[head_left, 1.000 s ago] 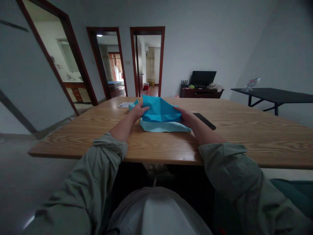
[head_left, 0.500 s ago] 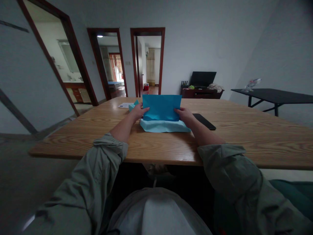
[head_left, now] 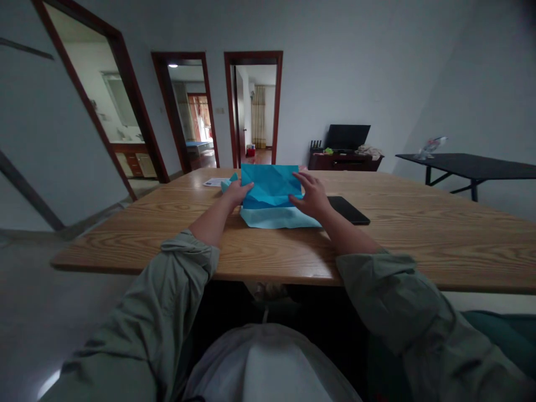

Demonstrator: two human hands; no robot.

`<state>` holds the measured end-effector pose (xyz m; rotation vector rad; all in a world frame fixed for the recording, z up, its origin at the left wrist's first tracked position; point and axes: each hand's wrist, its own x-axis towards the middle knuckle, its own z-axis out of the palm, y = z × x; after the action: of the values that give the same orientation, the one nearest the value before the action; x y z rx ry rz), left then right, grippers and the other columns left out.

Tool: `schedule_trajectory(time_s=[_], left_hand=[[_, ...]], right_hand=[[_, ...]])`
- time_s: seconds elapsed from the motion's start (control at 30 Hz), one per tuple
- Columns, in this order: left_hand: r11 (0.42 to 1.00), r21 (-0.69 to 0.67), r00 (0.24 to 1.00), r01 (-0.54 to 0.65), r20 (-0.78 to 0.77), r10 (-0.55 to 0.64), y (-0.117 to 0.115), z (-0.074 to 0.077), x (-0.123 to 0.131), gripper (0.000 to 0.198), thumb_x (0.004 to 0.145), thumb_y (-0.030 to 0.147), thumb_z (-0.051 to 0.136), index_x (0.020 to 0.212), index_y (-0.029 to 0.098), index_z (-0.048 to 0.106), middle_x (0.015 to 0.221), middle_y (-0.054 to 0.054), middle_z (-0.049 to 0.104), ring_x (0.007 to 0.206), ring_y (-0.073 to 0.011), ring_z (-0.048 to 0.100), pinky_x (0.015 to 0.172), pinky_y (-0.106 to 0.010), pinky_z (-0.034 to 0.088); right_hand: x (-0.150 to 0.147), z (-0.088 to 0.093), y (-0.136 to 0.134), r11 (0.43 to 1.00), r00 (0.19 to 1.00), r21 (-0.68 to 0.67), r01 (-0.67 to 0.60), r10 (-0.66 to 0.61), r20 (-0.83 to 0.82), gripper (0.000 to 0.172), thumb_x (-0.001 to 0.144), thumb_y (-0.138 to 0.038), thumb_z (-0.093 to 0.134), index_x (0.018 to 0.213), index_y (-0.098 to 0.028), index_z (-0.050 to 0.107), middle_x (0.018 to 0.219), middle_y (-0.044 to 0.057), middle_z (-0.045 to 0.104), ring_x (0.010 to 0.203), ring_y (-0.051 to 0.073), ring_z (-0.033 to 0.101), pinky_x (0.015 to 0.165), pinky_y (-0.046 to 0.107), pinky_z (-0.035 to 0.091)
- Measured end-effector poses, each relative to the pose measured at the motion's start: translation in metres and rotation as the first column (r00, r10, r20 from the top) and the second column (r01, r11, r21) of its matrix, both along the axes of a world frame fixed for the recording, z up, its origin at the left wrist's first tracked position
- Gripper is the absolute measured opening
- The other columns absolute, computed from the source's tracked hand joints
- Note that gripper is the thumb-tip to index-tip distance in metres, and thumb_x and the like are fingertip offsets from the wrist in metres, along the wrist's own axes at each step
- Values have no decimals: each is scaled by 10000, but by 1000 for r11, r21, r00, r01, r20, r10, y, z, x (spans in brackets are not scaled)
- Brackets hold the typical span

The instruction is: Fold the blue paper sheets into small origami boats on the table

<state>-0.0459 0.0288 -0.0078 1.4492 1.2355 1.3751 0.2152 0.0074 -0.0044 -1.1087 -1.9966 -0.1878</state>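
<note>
A bright blue sheet of paper stands raised above the table, its surface creased and bent. My left hand pinches its left edge, thumb in front and fingers mostly hidden behind. At the right edge is my right hand, with thumb and fingers spread apart; the fingertips touch or nearly touch the sheet. Below the bright sheet lies a paler blue sheet, flat on the wooden table. Another crumpled light blue piece shows behind my left hand.
A flat black object lies right of my right forearm. A white printed card is at the back left. Farther off stand a black table and a cabinet with a black screen.
My right hand has shifted slightly left and up, and its fingers have spread. The bright blue paper went from smooth to creased and narrower. My left hand keeps hold of its edge.
</note>
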Motion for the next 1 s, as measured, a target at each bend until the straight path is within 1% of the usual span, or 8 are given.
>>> schedule_trajectory(time_s=[0.1, 0.2, 0.33, 0.43, 0.5, 0.57, 0.77, 1.0], left_hand=[[999, 37, 998, 35, 49, -37, -2, 4, 4, 272, 771, 322, 653, 982, 151, 641, 1004, -103, 690, 825, -212, 658, 776, -366, 527], [994, 40, 991, 98, 90, -101, -9, 10, 10, 315, 787, 349, 640, 1041, 164, 628, 1000, -89, 690, 821, -214, 654, 759, -371, 527], [967, 19, 965, 255, 52, -255, -28, 20, 21, 434, 771, 462, 649, 1124, 214, 601, 987, -71, 683, 820, -211, 651, 728, -354, 521], [906, 55, 906, 420, 26, -422, -40, 25, 34, 528, 733, 474, 687, 1195, 255, 555, 1074, -69, 656, 938, -221, 635, 750, -337, 518], [891, 124, 899, 437, -38, -436, -44, 26, 43, 580, 688, 412, 744, 1206, 250, 540, 1091, -66, 651, 973, -219, 621, 779, -328, 513], [893, 221, 919, 393, -134, -371, -44, 25, 51, 558, 659, 341, 775, 1160, 216, 566, 1051, -66, 663, 958, -210, 618, 819, -322, 499], [924, 364, 934, 115, -357, 25, -38, 22, 52, 148, 758, 324, 668, 788, 180, 649, 884, -80, 673, 932, -252, 608, 865, -341, 450], [849, 474, 944, -234, -98, 315, -32, 35, 22, 191, 846, 377, 556, 868, 196, 617, 926, -71, 650, 994, -242, 565, 778, -288, 437]], right_hand=[[-13, -1, -8, 998, 966, 51, -48, 33, 255, 624, 665, -355, 719, 1265, -281, 566, 1476, 75, 358, 1344, 376, 260, 1090, 612, 56], [-23, -3, -10, 996, 942, 61, -66, 42, 333, 556, 698, -343, 701, 1237, -279, 583, 1465, 74, 379, 1332, 359, 290, 1090, 605, 17], [-27, -1, -11, 998, 968, 44, -34, 22, 249, 317, 853, -310, 540, 1155, -259, 620, 1328, 75, 533, 1190, 301, 466, 1098, 539, 114], [-29, 4, -13, 999, 991, -17, -33, 35, 130, 279, 898, -280, 451, 1106, -228, 630, 1224, 96, 594, 1110, 282, 523, 1042, 448, 270], [-30, 8, -15, 998, 999, -62, -16, 18, 33, 269, 904, -301, 437, 1075, -223, 630, 1150, 109, 618, 1074, 286, 539, 972, 403, 343], [-31, 11, -17, 997, 998, -82, 9, -13, -56, 263, 908, -335, 425, 1040, -230, 628, 1084, 107, 631, 1049, 291, 546, 928, 381, 371], [-34, 15, -22, 997, 983, -66, -40, 28, -183, 264, 908, -373, 411, 995, -235, 619, 1037, 110, 636, 1052, 300, 540, 887, 357, 382], [2, 32, -13, 982, 851, 7, 189, -160, -500, 351, 927, -447, 340, 1065, -197, 544, 1056, 143, 601, 1045, 282, 532, 786, 350, 424]])
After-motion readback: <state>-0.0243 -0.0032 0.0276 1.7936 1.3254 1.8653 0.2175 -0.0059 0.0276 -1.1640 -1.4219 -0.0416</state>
